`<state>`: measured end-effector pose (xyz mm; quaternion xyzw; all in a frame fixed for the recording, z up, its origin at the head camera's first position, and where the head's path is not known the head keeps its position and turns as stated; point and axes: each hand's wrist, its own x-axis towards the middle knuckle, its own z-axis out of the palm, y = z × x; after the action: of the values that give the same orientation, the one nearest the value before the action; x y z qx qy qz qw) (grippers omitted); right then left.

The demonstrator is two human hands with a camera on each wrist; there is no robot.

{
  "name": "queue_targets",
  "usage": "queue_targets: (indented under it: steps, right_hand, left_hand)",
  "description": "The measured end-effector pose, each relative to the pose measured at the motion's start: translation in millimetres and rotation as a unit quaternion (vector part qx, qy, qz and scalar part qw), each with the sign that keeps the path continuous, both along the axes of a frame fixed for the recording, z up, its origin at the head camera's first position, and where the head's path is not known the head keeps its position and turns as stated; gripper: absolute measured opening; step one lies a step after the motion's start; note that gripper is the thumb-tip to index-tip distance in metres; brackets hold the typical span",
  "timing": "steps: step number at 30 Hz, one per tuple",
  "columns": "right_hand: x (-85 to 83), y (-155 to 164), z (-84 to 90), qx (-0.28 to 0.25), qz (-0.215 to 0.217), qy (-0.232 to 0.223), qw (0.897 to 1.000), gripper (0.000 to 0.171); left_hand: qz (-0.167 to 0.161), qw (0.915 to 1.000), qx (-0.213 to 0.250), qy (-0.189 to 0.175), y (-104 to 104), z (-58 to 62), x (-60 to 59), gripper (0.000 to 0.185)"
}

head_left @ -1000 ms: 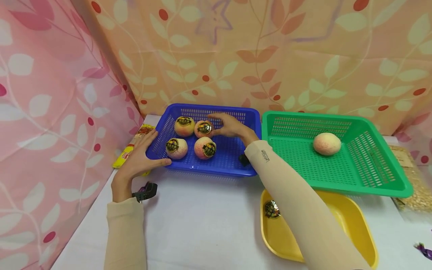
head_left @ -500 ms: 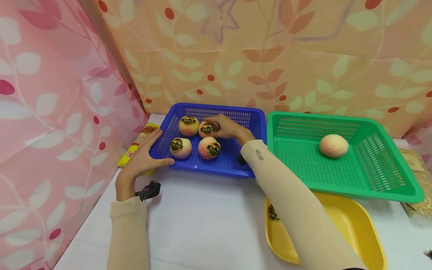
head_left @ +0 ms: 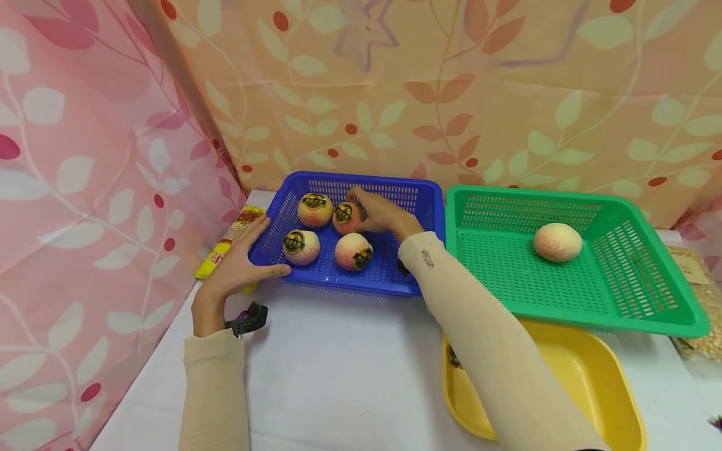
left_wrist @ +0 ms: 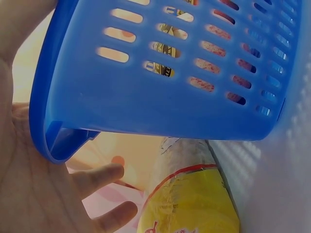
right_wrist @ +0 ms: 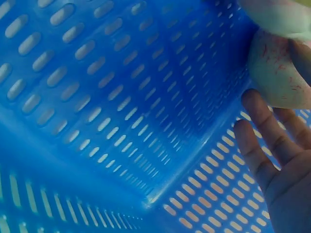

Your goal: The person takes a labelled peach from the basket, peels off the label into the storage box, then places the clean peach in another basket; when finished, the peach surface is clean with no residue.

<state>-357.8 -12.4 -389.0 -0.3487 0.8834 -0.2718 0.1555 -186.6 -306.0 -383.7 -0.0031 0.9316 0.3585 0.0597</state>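
Note:
Inside the blue basket (head_left: 350, 285) lie several peaches with black-and-gold labels. My right hand (head_left: 383, 212) holds the back right peach (head_left: 345, 217) between thumb and fingers. Just in front of that hand is another peach (head_left: 353, 252). Two more, a yellowish peach (head_left: 314, 210) and a pale peach (head_left: 301, 247), lie on the left side. At the basket's left front corner my left hand (head_left: 235, 262) rests on the rim, thumb and fingers spread. The left wrist view shows the basket wall (left_wrist: 146, 107) against the palm with the fingers extended.
A green basket (head_left: 564, 195) with one unlabelled peach (head_left: 558, 242) stands to the right. In front of it is a yellow tray (head_left: 592, 369), partly hidden by my right sleeve. A yellow packet (head_left: 214, 258) lies left, a bag of grains (head_left: 699, 313) far right.
The peach in my right hand has turned, its label now facing further left. The front right peach has rolled slightly right, its label lower. The left hand stays at the rim.

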Motion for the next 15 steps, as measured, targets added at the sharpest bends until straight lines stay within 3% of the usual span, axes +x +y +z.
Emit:
queue_targets:
  steps: [8, 15]
  right_hand:
    - [-0.3, 7, 7.2, 0.005, 0.009, -0.007, 1.0, 0.071]
    - [5.0, 14, 46.3, -0.013, 0.027, -0.005, 1.0, 0.073]
  left_hand:
    - [-0.003, 1.0, 0.001, -0.004, 2, -3.3, -0.3, 0.114]
    - [-0.001, 1.0, -0.002, -0.009, -1, 0.4, 0.5, 0.115]
